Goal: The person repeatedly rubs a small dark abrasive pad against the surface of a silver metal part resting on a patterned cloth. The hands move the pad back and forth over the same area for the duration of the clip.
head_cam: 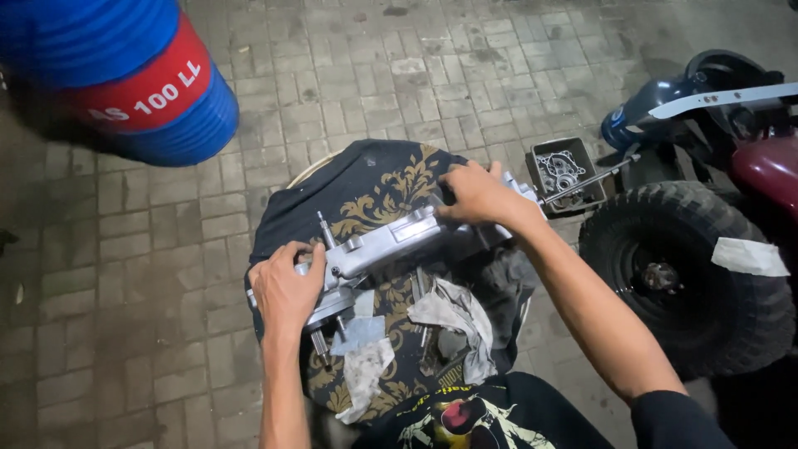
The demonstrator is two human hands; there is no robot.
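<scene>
Engine casing lies across the cloth-covered worktop, left hand gripping its near-left end, right hand clamped on its far-right end; rags just below it; apparently mid-job, casing not yet opened.

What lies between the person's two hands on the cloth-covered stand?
In the head view, the silver metal engine casing spans the stretch: the left hand grips its near end, the right hand its far end. Under it lies the black-and-gold cloth.
</scene>
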